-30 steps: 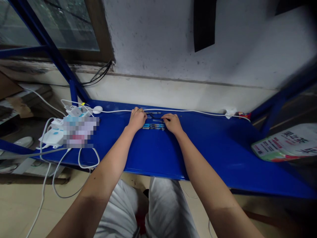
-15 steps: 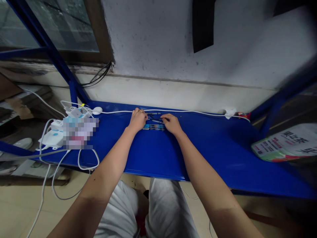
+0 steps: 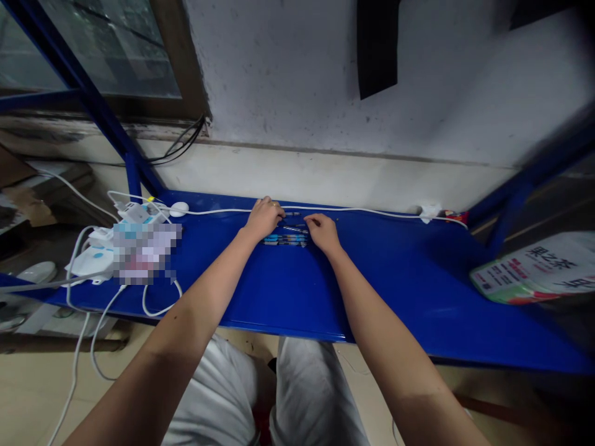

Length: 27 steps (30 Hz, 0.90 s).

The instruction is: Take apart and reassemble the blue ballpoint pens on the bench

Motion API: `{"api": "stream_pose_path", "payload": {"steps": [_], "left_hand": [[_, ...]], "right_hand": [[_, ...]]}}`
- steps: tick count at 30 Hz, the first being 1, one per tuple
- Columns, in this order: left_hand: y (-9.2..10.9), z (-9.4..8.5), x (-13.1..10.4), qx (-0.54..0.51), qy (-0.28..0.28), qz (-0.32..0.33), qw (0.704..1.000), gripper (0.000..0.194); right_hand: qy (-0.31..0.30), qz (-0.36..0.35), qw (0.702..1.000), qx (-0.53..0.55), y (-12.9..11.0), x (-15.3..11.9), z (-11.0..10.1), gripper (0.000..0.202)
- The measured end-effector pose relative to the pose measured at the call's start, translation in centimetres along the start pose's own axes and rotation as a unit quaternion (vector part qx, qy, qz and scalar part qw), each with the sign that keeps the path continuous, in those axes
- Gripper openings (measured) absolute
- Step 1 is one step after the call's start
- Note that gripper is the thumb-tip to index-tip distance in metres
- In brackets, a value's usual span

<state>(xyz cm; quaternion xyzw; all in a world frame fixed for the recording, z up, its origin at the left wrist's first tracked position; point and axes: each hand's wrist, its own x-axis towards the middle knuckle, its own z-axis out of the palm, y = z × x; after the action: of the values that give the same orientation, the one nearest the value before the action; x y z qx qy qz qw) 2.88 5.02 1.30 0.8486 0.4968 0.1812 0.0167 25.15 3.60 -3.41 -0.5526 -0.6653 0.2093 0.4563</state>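
Observation:
A row of pens [image 3: 286, 239] with blue and dark parts lies side by side on the blue table [image 3: 288, 285]. Behind the row, a loose pen [image 3: 295, 230] slants towards my right hand, and another pen [image 3: 292, 214] lies further back. My left hand [image 3: 266, 218], with a ring on one finger, is curled at the left end of that back pen; its fingertips are partly hidden. My right hand [image 3: 324, 233] is pinched at the right end of the slanting pen, its thumb and forefinger close together.
A white cable [image 3: 372, 212] runs along the back edge by the wall. White power strips [image 3: 95, 257] and tangled cords crowd the left side, beside a blurred-out item [image 3: 146, 251]. At the right lies a printed white and green package [image 3: 534, 269]. Blue frame posts rise at both ends.
My left hand has shifted slightly right, over the end of the back pen. My right hand stays almost in place. The whole view has moved a little.

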Motion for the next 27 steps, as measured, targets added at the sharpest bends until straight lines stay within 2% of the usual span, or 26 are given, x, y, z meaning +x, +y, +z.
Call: {"api": "stream_pose_path", "payload": {"steps": [8,13,19,23,27], "left_hand": [[0.1,0.9,0.4,0.019,-0.019,-0.014,1.000,0.027],[-0.2,0.9,0.4,0.029,-0.028,0.003,0.999,0.024],[-0.3,0.7,0.2,-0.015,-0.016,0.024,0.999,0.020],[-0.6,0.8,0.0,-0.066,0.005,0.036,0.997,0.026],[-1.2,1.3,0.0,-0.072,0.016,0.016,0.997,0.034]], "right_hand": [[0.002,0.010,1.000,-0.002,-0.2,0.0,-0.1,0.023],[0.008,0.000,1.000,0.008,-0.3,-0.1,0.0,0.023],[0.009,-0.050,0.999,-0.003,-1.2,-0.4,-0.1,0.020],[0.002,-0.097,0.995,-0.033,-1.9,-0.5,-0.1,0.019],[0.002,-0.102,0.993,-0.054,-2.0,-0.6,0.0,0.019]]}}
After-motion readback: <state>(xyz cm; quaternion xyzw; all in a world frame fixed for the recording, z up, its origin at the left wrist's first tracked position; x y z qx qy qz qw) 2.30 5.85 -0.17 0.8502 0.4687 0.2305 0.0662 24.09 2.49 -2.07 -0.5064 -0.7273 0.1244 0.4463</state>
